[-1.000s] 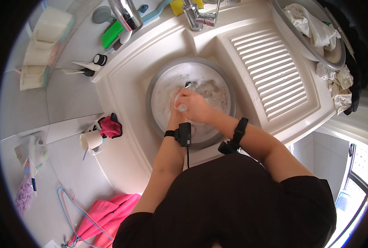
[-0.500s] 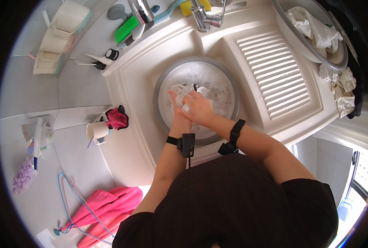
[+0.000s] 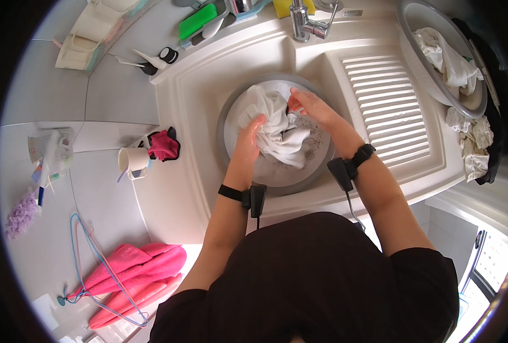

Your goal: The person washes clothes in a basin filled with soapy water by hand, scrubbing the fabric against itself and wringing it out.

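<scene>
A bunched white cloth (image 3: 272,128), its kind of garment unclear, rests in a round grey-rimmed basin (image 3: 226,108) of sudsy water. My left hand (image 3: 248,140) grips the cloth's left side; the thumb shows on top while the other fingers are hidden. At the cloth's upper right is my right hand (image 3: 312,107), fingers apart and loosely bent, with no cloth visible between them. A small dark patch shows beside its fingertips.
The basin stands in a pale sink (image 3: 188,103) with a ribbed washboard (image 3: 388,108) on the right. A chrome tap (image 3: 302,26) rises behind. Another grey-rimmed basin (image 3: 405,34) with white cloths is at the far right. A cream mug (image 3: 133,163) is at left.
My hands, together over the cloth before, have parted, the right one moving up and right. The cloth has gone from a tight bunch to a larger, looser heap.
</scene>
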The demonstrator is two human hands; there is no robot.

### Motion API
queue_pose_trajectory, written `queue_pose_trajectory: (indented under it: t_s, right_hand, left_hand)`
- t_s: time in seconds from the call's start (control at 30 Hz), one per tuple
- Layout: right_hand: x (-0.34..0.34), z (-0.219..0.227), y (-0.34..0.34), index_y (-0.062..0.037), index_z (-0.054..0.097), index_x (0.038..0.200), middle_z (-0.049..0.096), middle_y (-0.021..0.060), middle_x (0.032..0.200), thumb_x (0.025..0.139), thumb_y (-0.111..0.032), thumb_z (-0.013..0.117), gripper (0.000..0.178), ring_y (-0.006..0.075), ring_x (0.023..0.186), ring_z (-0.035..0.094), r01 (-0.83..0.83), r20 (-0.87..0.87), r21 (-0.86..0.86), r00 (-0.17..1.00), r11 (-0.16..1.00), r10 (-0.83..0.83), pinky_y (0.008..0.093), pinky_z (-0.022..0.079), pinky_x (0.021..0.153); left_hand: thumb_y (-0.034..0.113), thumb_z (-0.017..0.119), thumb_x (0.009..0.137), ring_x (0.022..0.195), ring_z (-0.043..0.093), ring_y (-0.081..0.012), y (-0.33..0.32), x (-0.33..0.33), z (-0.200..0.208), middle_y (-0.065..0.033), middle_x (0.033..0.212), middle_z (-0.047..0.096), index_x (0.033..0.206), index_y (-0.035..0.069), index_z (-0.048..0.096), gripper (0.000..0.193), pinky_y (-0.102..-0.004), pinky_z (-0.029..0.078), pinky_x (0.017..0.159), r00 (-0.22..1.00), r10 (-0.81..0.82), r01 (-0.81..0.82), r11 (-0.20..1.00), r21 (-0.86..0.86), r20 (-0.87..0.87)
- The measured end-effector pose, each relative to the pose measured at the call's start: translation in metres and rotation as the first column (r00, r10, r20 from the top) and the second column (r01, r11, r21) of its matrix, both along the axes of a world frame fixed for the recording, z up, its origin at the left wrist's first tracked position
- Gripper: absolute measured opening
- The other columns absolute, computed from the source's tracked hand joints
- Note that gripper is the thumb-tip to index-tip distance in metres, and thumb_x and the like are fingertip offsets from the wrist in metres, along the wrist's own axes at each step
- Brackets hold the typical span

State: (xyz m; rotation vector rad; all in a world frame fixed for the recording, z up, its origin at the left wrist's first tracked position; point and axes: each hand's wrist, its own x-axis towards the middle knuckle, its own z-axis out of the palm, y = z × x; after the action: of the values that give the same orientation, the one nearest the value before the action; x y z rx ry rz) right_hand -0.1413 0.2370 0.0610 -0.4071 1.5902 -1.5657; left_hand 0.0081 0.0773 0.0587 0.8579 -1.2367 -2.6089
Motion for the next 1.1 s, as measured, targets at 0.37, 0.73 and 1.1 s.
queue_pose_trajectory:
  t_s: [0.37, 0.73, 1.1]
  right_hand:
    - [-0.015, -0.018, -0.016, 0.0005, 0.040, 0.126, 0.050, 0.0141, 0.122, 0.078, -0.041, 0.066, 0.069, 0.0214, 0.106, 0.054, -0.011, 0.249, -0.023, 0.968, 1.000, 0.017, 0.0345, 0.047, 0.086]
    - [0.052, 0.074, -0.019, 0.0035, 0.043, 0.119, 0.057, 0.0147, 0.105, 0.072, -0.018, 0.070, 0.058, 0.0224, 0.095, 0.059, 0.222, 0.524, -0.017, 0.832, 0.975, -0.180, 0.0319, 0.049, 0.081]
    - [0.038, -0.018, -0.009, 0.0030, 0.055, 0.106, 0.062, 0.0061, 0.093, 0.080, -0.018, 0.070, 0.037, 0.0134, 0.080, 0.060, 0.539, 0.132, -0.055, 0.838, 0.840, -0.529, 0.0267, 0.049, 0.069]
  left_hand:
    - [0.026, 0.065, 0.083, 0.098, 0.059, -0.0184, 0.000, 0.004, 0.041, -0.0085, 0.111, 0.060, 0.123, 0.001, 0.050, 0.050, -0.0333, 0.049, 0.082, 0.843, -0.511, 0.529, 0.731, -0.432, 0.167]
    - [0.082, 0.025, 0.074, 0.124, 0.044, -0.0290, 0.042, 0.011, -0.003, -0.0120, 0.137, 0.043, 0.140, 0.011, 0.031, 0.098, -0.0436, 0.038, 0.102, 0.963, -0.244, 0.185, 0.907, 0.378, 0.114]
    - [0.055, 0.042, 0.089, 0.118, 0.049, -0.0292, 0.001, 0.006, -0.011, -0.0136, 0.129, 0.050, 0.130, 0.004, 0.043, 0.066, -0.0425, 0.039, 0.100, 0.991, 0.095, -0.054, 0.934, 0.353, -0.099]
